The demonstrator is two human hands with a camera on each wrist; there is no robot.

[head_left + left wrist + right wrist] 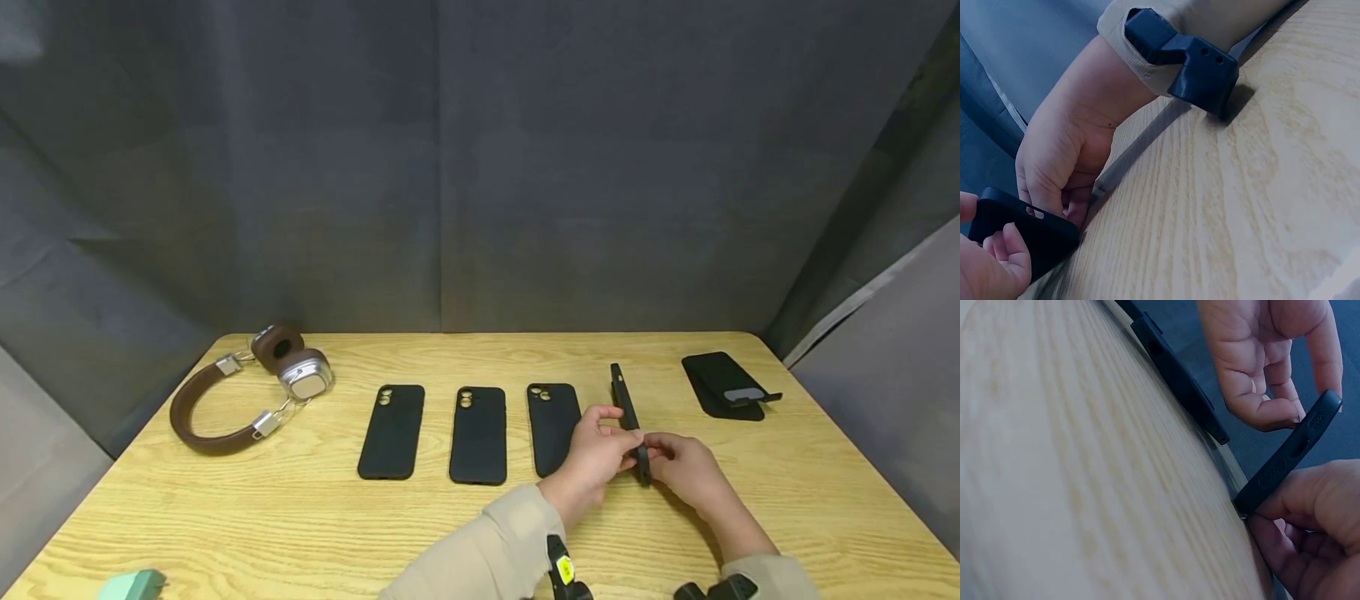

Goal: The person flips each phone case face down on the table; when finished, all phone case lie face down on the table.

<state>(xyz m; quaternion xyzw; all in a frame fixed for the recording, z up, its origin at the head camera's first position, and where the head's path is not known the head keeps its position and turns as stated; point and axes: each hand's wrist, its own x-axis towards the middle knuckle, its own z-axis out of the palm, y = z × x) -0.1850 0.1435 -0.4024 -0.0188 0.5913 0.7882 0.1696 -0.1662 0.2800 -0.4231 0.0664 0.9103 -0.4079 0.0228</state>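
A black phone case (621, 395) stands tilted on its long edge, its lower end against the tabletop. My left hand (590, 454) holds it from the left, thumb and fingers at its edges, as the left wrist view shows close to the case (1044, 240). From the right, my right hand (686, 473) pinches the near, lower end between thumb and fingers. In the right wrist view the case's end (1297, 450) shows a port cutout, with the right fingers (1297, 500) at its lower corner. Just left of the left hand lies another black case (551, 421), partly hidden by it.
Two more black phone cases, one on the left (392, 432) and one in the middle (478, 435), lie flat in the row. Brown headphones (217, 442) lie at the left. A black flat item with a raised flap (720, 383) is back right. A mint-green object (131, 585) sits front left.
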